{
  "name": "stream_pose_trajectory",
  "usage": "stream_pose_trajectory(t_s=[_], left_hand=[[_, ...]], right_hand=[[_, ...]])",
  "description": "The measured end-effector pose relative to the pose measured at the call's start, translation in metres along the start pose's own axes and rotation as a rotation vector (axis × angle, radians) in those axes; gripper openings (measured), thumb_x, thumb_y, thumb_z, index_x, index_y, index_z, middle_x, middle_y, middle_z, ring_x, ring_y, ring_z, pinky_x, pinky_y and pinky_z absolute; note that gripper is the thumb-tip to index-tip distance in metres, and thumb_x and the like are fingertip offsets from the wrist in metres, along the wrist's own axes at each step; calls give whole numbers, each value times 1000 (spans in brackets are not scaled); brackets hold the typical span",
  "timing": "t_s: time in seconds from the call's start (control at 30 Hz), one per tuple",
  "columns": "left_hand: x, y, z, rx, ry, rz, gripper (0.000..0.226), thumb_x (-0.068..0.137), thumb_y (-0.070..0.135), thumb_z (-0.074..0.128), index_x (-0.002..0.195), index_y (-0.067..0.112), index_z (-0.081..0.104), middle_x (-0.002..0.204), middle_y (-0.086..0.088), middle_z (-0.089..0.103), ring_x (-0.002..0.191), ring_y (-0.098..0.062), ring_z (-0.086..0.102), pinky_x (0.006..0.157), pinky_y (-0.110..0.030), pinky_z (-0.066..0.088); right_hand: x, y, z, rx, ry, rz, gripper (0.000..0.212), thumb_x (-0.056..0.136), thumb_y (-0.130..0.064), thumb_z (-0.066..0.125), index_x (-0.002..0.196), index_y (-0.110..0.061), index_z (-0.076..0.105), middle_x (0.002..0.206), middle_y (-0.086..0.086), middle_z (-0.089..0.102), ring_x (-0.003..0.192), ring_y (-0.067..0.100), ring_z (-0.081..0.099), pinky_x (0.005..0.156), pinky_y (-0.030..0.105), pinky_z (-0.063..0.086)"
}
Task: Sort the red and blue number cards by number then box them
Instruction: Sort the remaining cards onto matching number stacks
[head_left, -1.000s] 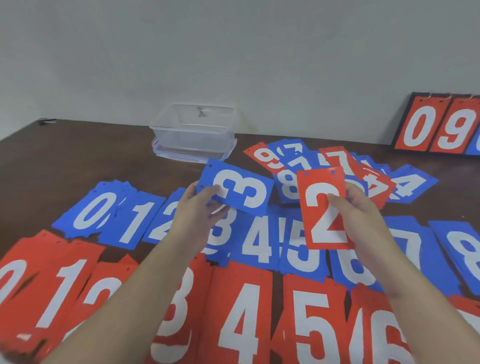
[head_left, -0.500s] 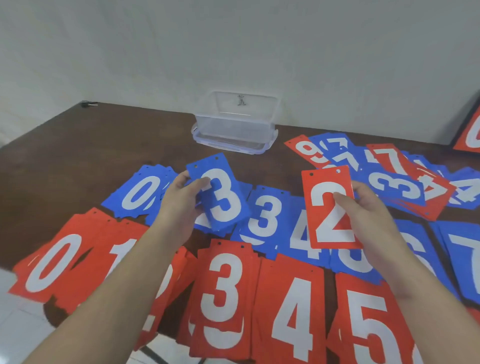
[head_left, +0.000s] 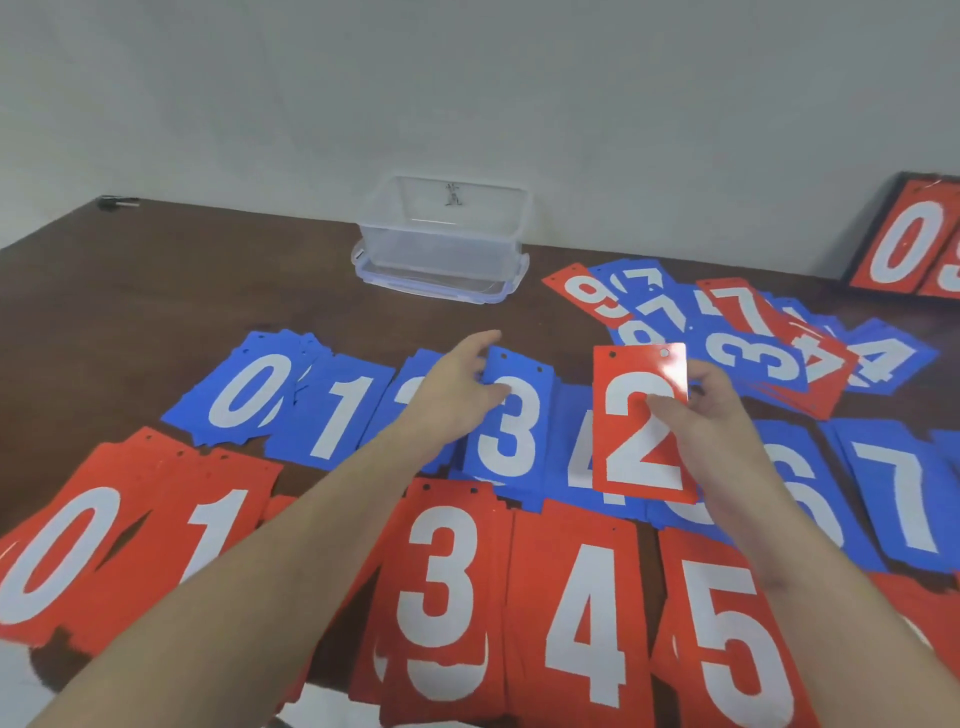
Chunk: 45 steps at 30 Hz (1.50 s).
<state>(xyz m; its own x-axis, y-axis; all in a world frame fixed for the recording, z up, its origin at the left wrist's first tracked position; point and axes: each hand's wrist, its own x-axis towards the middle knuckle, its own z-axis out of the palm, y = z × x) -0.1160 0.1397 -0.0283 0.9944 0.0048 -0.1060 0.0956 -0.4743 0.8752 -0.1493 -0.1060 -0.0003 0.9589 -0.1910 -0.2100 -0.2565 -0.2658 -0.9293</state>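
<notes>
Two rows of flat number cards cover the dark brown wooden table (head_left: 171, 270). Nearest runs the red row, white digits reading 0 (head_left: 57, 556), 1 (head_left: 208, 525), 3 (head_left: 441, 577), 4 (head_left: 582, 623) and 5 (head_left: 727, 649); the left forearm lies across the place between 1 and 3 and hides what is there. Behind it runs the blue row: 0 (head_left: 249, 389), 1 (head_left: 337, 415), a card mostly hidden by the left hand (head_left: 457, 389), then the blue 3 card (head_left: 511, 415), a partly covered 4, a 6 and a 7 (head_left: 904, 493). The left hand rests at the blue 3 card's left edge, thumb toward the card; whether it pinches the card or merely touches it cannot be told. The right hand (head_left: 711, 415) pinches the red 2 card (head_left: 641, 423) by its right edge, holding it upright above the blue row. Farther right lies an unsorted heap of red and blue cards (head_left: 727, 343). At the back stands a clear plastic box (head_left: 444, 234) resting on its lid, near the wall. A black-framed board showing a red 0 (head_left: 906, 239) leans at the far right.
</notes>
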Motion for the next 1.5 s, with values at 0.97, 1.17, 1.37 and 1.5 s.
stream_pose_trajectory(t_s=[0.97,1.17,1.37,1.5], left_hand=[[-133,-88,-188,122,592,6,27,96,15,60,121,25,63,132,11,47,101,2,60,74,-1,41],[-113,-75,-178,102,521,67,23,96,21,61,110,39,61,129,17,47,104,1,60,73,-4,41],[-63,-41,-143,116,376,191,20,96,19,61,107,35,63,119,16,50,103,-2,58,64,-8,44],[-21,-8,-95,82,227,198,19,97,21,60,109,35,64,101,20,53,86,1,56,55,-15,45]], right_hand=[[-83,-23,215,-604,-651,-516,44,91,-28,67,131,-40,53,107,-12,57,104,18,59,88,35,49],[-76,-20,208,-761,-476,-712,64,86,-47,70,144,-38,44,132,-12,49,121,16,37,105,33,34],[-46,-19,161,-601,-361,-652,40,91,-32,69,130,-34,60,125,-17,56,120,13,43,103,26,32],[-16,-9,106,-555,-201,-567,31,93,-28,68,124,-31,64,125,-12,59,117,11,46,95,18,29]])
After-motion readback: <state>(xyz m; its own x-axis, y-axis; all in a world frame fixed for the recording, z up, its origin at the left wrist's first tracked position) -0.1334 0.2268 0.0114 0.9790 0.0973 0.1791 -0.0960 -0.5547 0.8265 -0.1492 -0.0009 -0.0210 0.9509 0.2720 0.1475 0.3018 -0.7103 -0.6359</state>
